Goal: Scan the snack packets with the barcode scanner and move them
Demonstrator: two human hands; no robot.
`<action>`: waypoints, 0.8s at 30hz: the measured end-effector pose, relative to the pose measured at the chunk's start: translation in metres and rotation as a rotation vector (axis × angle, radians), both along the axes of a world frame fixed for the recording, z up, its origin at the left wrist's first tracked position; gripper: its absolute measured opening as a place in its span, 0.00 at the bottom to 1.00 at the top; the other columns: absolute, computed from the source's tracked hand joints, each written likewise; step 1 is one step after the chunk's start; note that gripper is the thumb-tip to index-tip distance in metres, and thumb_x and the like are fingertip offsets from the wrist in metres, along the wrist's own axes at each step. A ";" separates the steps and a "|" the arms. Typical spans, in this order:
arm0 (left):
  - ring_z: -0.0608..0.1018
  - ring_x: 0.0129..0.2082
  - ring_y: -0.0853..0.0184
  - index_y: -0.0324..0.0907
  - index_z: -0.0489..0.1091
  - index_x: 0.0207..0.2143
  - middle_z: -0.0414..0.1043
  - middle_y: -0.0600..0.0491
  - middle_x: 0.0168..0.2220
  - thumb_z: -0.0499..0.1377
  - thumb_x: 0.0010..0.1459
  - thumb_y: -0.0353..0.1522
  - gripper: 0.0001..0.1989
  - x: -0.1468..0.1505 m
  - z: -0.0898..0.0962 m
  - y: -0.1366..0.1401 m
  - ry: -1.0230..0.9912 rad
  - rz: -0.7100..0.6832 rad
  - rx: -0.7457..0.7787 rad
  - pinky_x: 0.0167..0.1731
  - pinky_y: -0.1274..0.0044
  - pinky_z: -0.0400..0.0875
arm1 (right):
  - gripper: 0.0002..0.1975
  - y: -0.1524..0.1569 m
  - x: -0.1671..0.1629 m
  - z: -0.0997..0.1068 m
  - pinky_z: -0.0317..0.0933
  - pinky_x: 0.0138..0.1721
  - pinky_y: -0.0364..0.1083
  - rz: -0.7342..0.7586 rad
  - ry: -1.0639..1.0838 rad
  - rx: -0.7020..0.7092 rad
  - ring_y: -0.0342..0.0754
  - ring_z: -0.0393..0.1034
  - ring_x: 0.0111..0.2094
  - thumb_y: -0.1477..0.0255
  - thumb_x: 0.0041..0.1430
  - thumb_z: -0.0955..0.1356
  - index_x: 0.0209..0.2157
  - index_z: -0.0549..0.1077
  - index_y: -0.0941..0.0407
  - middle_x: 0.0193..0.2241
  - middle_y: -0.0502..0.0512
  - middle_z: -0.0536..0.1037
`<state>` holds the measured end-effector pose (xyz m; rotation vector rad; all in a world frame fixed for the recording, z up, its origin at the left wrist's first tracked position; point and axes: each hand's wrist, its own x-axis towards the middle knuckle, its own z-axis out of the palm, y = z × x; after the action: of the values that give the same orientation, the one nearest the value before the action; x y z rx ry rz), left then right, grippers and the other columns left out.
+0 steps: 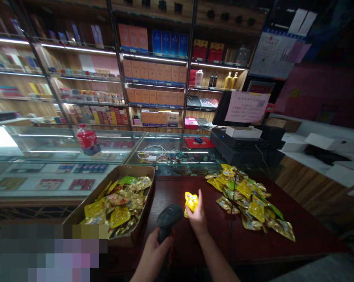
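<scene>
My left hand is wrapped round the handle of a dark barcode scanner, whose head points toward the right. Just beside it, my right hand pinches a small yellow snack packet, held up above the dark red counter top. To the left stands an open cardboard box with many yellow, gold and green packets in it. A loose pile of similar packets lies on the counter to the right of my right hand.
A thin dark cable hangs down in front of the pile. Behind are a glass display case, a red-labelled bottle, a mouse and a monitor with a paper sheet. Stocked shelves line the back wall. A blurred patch covers the lower left.
</scene>
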<state>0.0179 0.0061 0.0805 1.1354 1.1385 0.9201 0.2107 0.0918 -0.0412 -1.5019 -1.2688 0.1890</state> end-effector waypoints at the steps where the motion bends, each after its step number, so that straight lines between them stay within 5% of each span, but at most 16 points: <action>1: 0.64 0.10 0.73 0.41 0.66 0.28 0.63 0.60 0.14 0.62 0.47 0.39 0.11 -0.001 -0.001 0.000 -0.003 0.004 -0.008 0.10 0.81 0.62 | 0.44 -0.001 0.000 0.001 0.59 0.62 0.58 0.011 0.009 -0.022 0.55 0.60 0.64 0.68 0.58 0.65 0.70 0.39 0.55 0.68 0.63 0.55; 11: 0.65 0.09 0.73 0.42 0.65 0.27 0.63 0.61 0.14 0.61 0.47 0.39 0.11 0.008 -0.010 0.009 -0.015 -0.003 0.003 0.09 0.82 0.60 | 0.43 -0.004 -0.003 0.008 0.54 0.64 0.59 0.040 0.073 -0.078 0.56 0.53 0.67 0.69 0.58 0.66 0.69 0.42 0.56 0.68 0.64 0.54; 24: 0.65 0.08 0.73 0.41 0.67 0.30 0.63 0.61 0.13 0.63 0.46 0.44 0.16 0.011 -0.041 0.019 -0.023 0.012 -0.002 0.08 0.81 0.60 | 0.42 0.002 0.005 0.002 0.57 0.62 0.56 -0.009 0.094 -0.049 0.56 0.59 0.64 0.65 0.56 0.67 0.68 0.47 0.57 0.66 0.67 0.59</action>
<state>0.0290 0.0253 0.0391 1.1145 1.1290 0.9388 0.2158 0.0934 -0.0390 -1.5226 -1.1900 0.2839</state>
